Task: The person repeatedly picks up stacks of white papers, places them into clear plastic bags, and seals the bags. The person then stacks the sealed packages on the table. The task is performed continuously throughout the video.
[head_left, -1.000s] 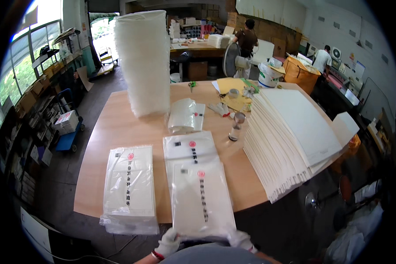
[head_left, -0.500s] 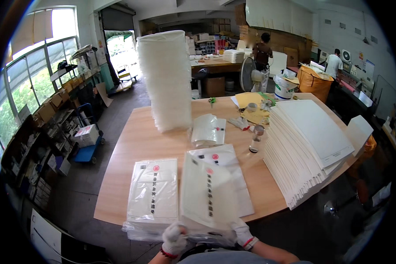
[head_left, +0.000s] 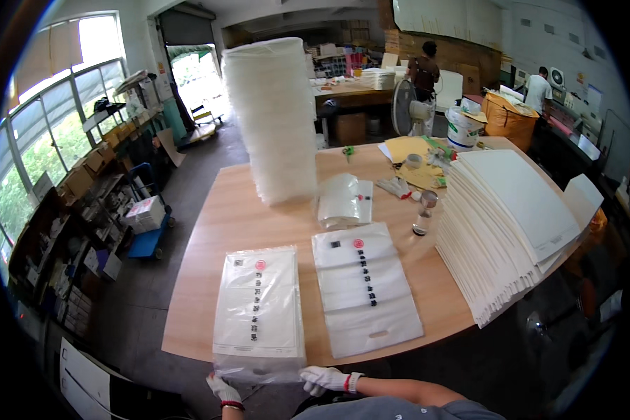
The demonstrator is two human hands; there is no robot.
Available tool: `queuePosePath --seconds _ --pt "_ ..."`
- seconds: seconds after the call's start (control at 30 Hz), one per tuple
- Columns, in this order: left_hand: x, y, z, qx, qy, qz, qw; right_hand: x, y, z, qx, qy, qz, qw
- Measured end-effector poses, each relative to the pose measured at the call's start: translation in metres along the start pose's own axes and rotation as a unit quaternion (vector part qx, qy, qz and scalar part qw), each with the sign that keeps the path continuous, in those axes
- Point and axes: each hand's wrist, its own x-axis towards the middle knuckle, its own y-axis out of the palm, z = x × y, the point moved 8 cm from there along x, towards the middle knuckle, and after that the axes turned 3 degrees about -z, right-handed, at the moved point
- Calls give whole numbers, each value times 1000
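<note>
A pile of filled clear plastic bags (head_left: 259,301), with white printed sheets inside, lies at the table's front left. At the pile's lower left corner, my left hand (head_left: 224,389) in a white knit glove is closed on the loose edge of the top plastic bag. My right hand (head_left: 323,380), gloved too, pinches that bag's lower right corner; its fingertips are partly hidden. Just right of the pile lies a stack of flat printed plastic bags (head_left: 367,294) with a cut-out handle, touched by neither hand.
A tall stack of white translucent material (head_left: 273,126) stands at the back left. Beside it are a smaller plastic-wrapped bundle (head_left: 343,203) and a clear bottle (head_left: 425,213). A large pile of white sheets (head_left: 518,217) fills the table's right. Two people work farther back.
The filled bag that was tilted over the flat bags has moved left onto the pile. Both hands went left with it, and the flat bags are now uncovered. The view has shifted slightly.
</note>
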Motion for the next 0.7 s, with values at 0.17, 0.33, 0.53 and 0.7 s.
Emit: queuePosePath --seconds 0.17,0.33,0.53,0.7 --pt "-182 74 23 539 115 463 694 -47 -73 -39 244 -74 51 966" --pt "-321 198 51 453 328 645 521 -135 -145 -32 96 -78 -256 959" --pt "-374 289 130 379 555 564 480 -200 -152 -29 -9 -48 -391 919" --pt "-353 310 127 411 355 677 497 -200 -160 -24 97 -73 -380 917"
